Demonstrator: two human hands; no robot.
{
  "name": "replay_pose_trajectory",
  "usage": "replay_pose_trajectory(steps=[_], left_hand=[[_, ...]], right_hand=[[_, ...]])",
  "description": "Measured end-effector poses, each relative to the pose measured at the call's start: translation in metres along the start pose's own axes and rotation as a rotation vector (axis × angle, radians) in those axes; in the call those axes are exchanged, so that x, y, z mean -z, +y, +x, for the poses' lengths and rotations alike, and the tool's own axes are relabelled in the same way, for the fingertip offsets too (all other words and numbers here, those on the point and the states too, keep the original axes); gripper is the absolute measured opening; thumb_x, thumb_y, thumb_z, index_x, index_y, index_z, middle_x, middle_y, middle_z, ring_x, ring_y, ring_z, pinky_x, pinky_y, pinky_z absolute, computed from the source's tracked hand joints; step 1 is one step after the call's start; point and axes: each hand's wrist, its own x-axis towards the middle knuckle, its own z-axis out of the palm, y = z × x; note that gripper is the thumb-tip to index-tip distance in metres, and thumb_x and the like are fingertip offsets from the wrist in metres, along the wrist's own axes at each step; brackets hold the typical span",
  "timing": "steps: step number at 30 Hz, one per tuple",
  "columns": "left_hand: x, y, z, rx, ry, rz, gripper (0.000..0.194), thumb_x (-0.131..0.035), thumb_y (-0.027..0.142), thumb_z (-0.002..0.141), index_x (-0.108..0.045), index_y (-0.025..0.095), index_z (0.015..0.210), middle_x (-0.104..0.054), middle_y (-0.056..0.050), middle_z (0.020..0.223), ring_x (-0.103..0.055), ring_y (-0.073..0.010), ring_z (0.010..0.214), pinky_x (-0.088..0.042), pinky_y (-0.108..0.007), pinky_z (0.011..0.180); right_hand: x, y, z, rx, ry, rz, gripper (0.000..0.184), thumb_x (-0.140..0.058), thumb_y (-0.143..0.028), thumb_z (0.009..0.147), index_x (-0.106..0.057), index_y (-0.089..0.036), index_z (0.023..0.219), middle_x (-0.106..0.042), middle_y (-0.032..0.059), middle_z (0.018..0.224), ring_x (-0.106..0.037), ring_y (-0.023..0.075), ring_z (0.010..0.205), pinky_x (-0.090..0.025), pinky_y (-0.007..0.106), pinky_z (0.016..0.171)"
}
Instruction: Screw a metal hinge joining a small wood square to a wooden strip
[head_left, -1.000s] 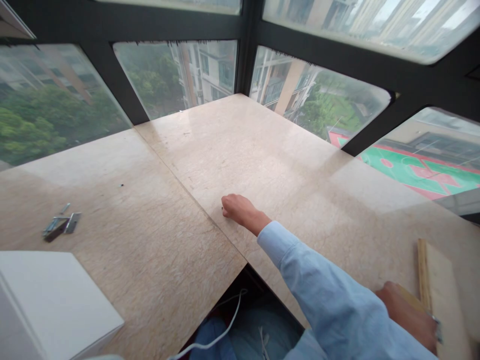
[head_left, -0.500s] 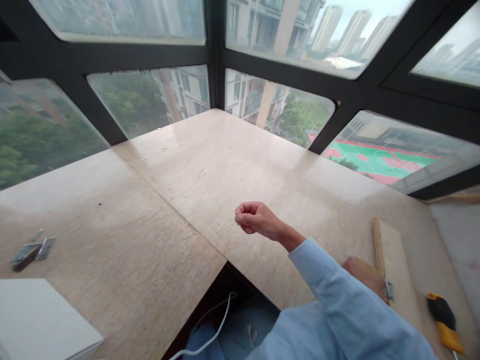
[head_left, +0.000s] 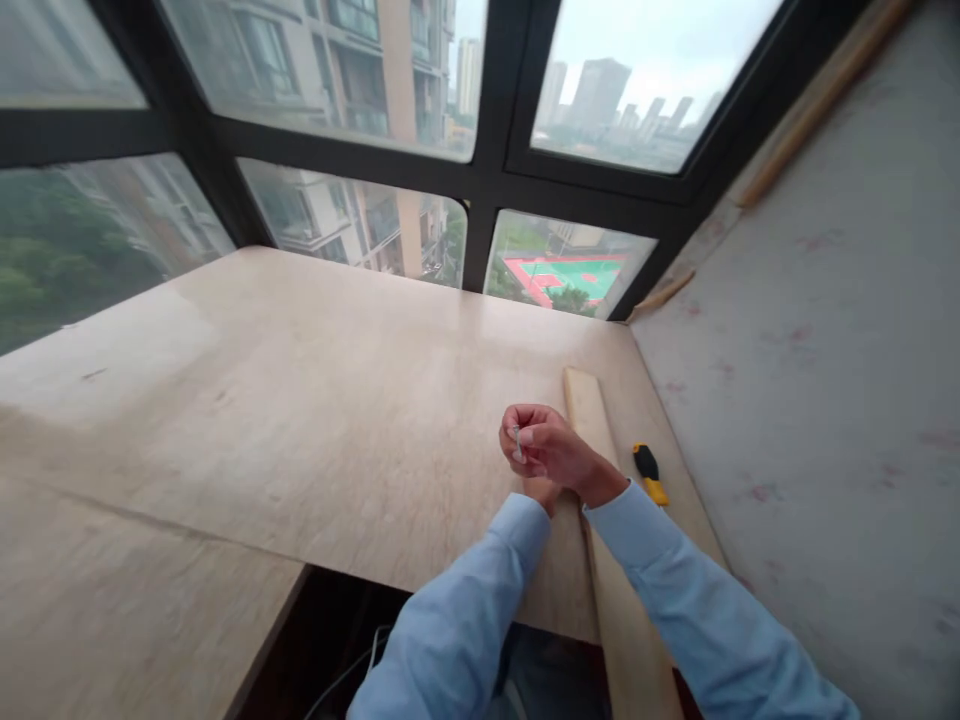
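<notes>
My right hand (head_left: 551, 445) is closed in a pinch around a small silvery screw (head_left: 517, 440), held a little above the stone ledge. Directly beneath it lies my left hand (head_left: 541, 490), mostly covered by the right; its fingers do not show. The left hand is beside the long edge of a pale wooden board (head_left: 587, 408), and I cannot make out what it touches. The board runs away from me under my right forearm. Past its right side, a screwdriver (head_left: 649, 474) with a black and yellow handle rests on the ledge, its shaft hidden.
The beige stone ledge (head_left: 337, 400) stretches to dark-framed windows (head_left: 480, 200). A papered wall (head_left: 810, 380) closes off the right side. In front of me the ledge has a dark cut-out (head_left: 330, 620) with a white cable (head_left: 373, 650) in it.
The view has swung right toward the wall. My right hand, still pinching the screw, has come over to the board and above my left hand. The hinge on the board is now hidden.
</notes>
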Motion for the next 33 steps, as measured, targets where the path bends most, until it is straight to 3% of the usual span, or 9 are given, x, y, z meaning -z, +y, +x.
replay_pose_trajectory(steps=[2, 5, 8, 12, 15, 22, 28, 33], left_hand=[[0.007, -0.011, -0.001, 0.026, -0.057, 0.002, 0.013, -0.071, 0.019, 0.081, -0.060, 0.014, 0.086, -0.060, -0.002, 0.076, -0.059, -0.0132, 0.064, -0.048, -0.023, 0.055], [0.019, -0.026, -0.003, 0.095, -0.157, -0.059, 0.029, -0.079, 0.009, 0.057, -0.058, 0.014, 0.076, -0.062, -0.001, 0.070, -0.059, -0.0150, 0.061, -0.046, -0.023, 0.053], [0.024, -0.029, -0.005, 0.112, -0.130, -0.093, 0.029, -0.075, 0.013, 0.051, -0.061, 0.012, 0.077, -0.065, -0.003, 0.070, -0.060, -0.0159, 0.061, -0.047, -0.025, 0.053], [0.022, -0.023, -0.006, 0.131, -0.113, -0.082, 0.036, -0.077, 0.016, 0.047, -0.064, 0.010, 0.080, -0.068, -0.005, 0.073, -0.061, -0.0171, 0.061, -0.049, -0.027, 0.054], [0.021, -0.021, -0.007, 0.136, -0.111, -0.071, 0.036, -0.077, 0.017, 0.046, -0.064, 0.010, 0.079, -0.068, -0.006, 0.073, -0.062, -0.0176, 0.062, -0.049, -0.027, 0.054], [0.022, -0.021, -0.006, 0.162, -0.117, -0.059, 0.040, -0.081, 0.018, 0.046, -0.065, 0.010, 0.081, -0.069, -0.007, 0.075, -0.063, -0.0172, 0.063, -0.050, -0.027, 0.056], [0.022, -0.022, -0.005, 0.162, -0.123, -0.070, 0.041, -0.080, 0.017, 0.046, -0.065, 0.009, 0.084, -0.070, -0.008, 0.078, -0.063, -0.0170, 0.064, -0.051, -0.027, 0.059], [0.021, -0.021, -0.003, 0.193, -0.138, -0.091, 0.042, -0.080, 0.016, 0.044, -0.064, 0.010, 0.082, -0.069, -0.006, 0.074, -0.062, -0.0170, 0.062, -0.050, -0.027, 0.055]], right_hand=[[0.022, -0.007, -0.028, 0.029, 0.080, -0.028, 0.027, -0.074, -0.031, 0.065, -0.052, -0.017, 0.072, -0.054, -0.0048, 0.053, -0.032, 0.0032, 0.037, -0.021, 0.016, 0.035], [0.055, -0.011, -0.068, 0.059, 0.236, -0.106, 0.026, -0.070, -0.033, 0.067, -0.050, -0.018, 0.075, -0.051, -0.0060, 0.049, -0.030, 0.0039, 0.037, -0.019, 0.016, 0.035], [0.084, -0.006, -0.098, 0.060, 0.399, -0.223, 0.025, -0.067, -0.034, 0.068, -0.049, -0.018, 0.077, -0.049, -0.0078, 0.047, -0.027, 0.0036, 0.036, -0.016, 0.016, 0.036], [0.106, 0.012, -0.114, 0.072, 0.539, -0.394, 0.024, -0.065, -0.034, 0.069, -0.049, -0.019, 0.079, -0.057, -0.0048, 0.054, -0.036, 0.0052, 0.038, -0.022, 0.017, 0.038], [0.114, 0.026, -0.113, 0.089, 0.556, -0.459, 0.023, -0.066, -0.033, 0.070, -0.052, -0.018, 0.079, -0.063, -0.0009, 0.063, -0.041, 0.0057, 0.043, -0.029, 0.019, 0.042], [0.125, 0.049, -0.108, 0.226, 0.614, -0.761, 0.017, -0.066, -0.032, 0.081, -0.061, -0.016, 0.080, -0.059, 0.0002, 0.071, -0.051, 0.0109, 0.062, -0.039, 0.022, 0.054], [0.125, 0.050, -0.112, 0.301, 0.576, -1.053, 0.008, -0.062, -0.023, 0.085, -0.067, -0.017, 0.087, -0.063, 0.0010, 0.074, -0.051, 0.0111, 0.059, -0.040, 0.024, 0.056], [0.123, 0.051, -0.112, 0.301, 0.506, -1.155, 0.006, -0.060, -0.018, 0.083, -0.066, -0.017, 0.086, -0.064, 0.0022, 0.080, -0.054, 0.0121, 0.065, -0.042, 0.025, 0.060]])
